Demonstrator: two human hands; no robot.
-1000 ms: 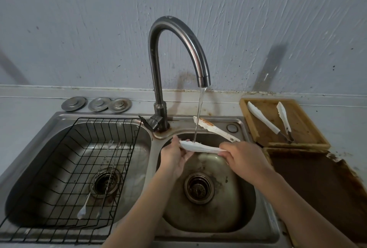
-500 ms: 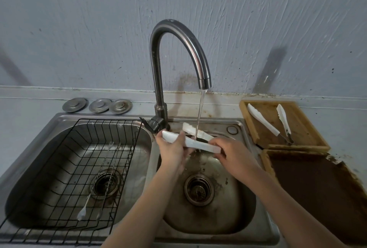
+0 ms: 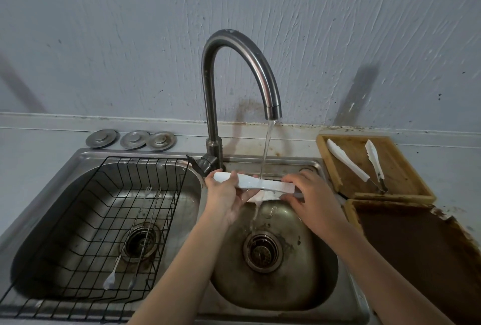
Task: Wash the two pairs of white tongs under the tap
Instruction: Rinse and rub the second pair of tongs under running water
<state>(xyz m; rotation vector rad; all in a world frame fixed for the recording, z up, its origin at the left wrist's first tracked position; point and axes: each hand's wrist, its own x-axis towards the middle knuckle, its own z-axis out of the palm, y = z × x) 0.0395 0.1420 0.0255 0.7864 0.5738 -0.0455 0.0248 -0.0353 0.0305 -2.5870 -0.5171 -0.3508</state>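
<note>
One pair of white tongs (image 3: 256,184) lies level across the right sink basin (image 3: 312,267), held at both ends. My left hand (image 3: 225,198) grips its left end from below and my right hand (image 3: 311,194) pinches its right end. Water runs from the curved steel tap (image 3: 242,46) onto the middle of these tongs and streams down to the drain (image 3: 263,250). The second pair of white tongs (image 3: 347,160) lies spread open on a wooden tray (image 3: 406,176) at the right, apart from both hands.
A black wire rack (image 3: 86,223) fills the left basin, with long metal utensils (image 3: 135,244) lying in it. Three metal sink plugs (image 3: 132,139) sit on the ledge behind. A dark, worn board (image 3: 416,251) lies right of the basin, in front of the tray.
The tongs' arms, spread a second ago, now lie together and level under the stream. Both hands have shifted slightly along them while keeping hold.
</note>
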